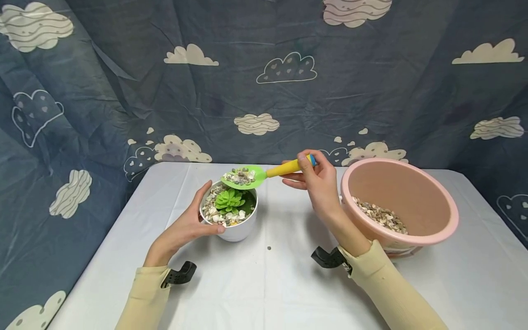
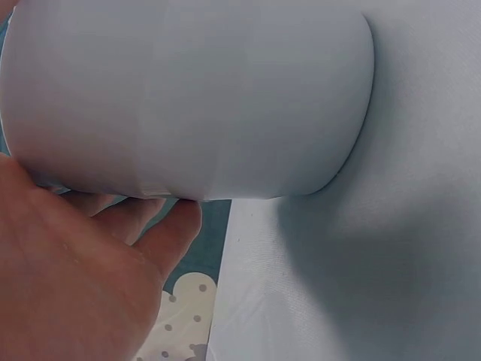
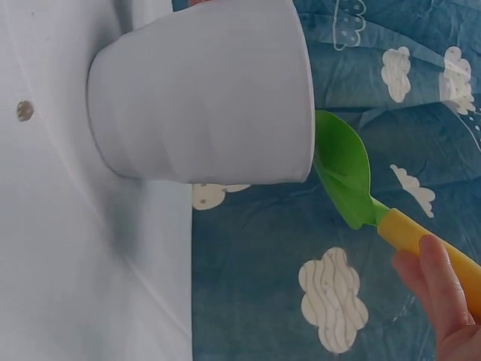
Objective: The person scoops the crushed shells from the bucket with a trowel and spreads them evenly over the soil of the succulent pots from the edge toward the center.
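A white pot (image 1: 238, 232) stands on the table, holding a green succulent (image 1: 229, 200) with pebbles around it and a bare green patch at its right. My left hand (image 1: 181, 225) grips the pot from the left, thumb at the front and fingers behind; the left wrist view shows this hand (image 2: 83, 278) against the pot's side (image 2: 188, 98). With my right hand (image 1: 316, 183) I hold the yellow handle of a toy shovel (image 1: 290, 168). Its green scoop carries pebbles (image 1: 240, 176) above the pot's back rim. In the right wrist view the scoop (image 3: 344, 165) is by the rim.
At the right stands a large pink basin (image 1: 449, 224) with pebbles (image 1: 381, 216) in its bottom. One loose pebble (image 1: 269, 248) lies on the white tablecloth (image 1: 231, 293). A dark cloth with clouds (image 1: 255, 101) hangs behind the table.
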Available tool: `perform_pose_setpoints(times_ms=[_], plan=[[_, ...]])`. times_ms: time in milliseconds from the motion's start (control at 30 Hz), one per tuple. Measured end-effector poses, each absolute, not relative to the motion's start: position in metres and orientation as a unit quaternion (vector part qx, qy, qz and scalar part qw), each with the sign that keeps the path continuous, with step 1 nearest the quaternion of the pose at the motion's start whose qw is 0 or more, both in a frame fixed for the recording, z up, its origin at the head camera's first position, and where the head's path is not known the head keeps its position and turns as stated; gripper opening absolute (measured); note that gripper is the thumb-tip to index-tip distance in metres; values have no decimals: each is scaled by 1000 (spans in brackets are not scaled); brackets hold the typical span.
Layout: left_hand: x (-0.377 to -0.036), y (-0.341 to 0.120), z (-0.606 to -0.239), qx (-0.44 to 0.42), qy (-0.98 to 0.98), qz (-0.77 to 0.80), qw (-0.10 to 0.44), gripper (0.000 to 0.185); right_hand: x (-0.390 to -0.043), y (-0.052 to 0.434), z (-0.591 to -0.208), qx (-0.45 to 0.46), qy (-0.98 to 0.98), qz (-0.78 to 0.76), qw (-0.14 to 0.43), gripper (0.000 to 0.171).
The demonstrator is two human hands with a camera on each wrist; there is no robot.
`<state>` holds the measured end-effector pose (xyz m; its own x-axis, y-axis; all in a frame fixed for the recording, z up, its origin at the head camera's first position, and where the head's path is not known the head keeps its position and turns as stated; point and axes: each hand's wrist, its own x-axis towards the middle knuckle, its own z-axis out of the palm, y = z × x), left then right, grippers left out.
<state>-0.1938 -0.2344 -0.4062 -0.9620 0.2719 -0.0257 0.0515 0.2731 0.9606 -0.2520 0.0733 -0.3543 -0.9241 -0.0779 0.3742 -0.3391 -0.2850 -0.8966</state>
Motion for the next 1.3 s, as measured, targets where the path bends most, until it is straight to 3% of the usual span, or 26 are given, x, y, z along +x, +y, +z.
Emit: perform_pose_setpoints(times_ms=[1067, 1300], plan=[[-191, -236, -404, 111, 784, 604, 92, 110, -236, 74, -366, 223, -629, 733, 132, 21], [-191, -236, -404, 104, 804, 580, 83, 112, -234, 72, -368, 236, -619, 735, 141, 27]])
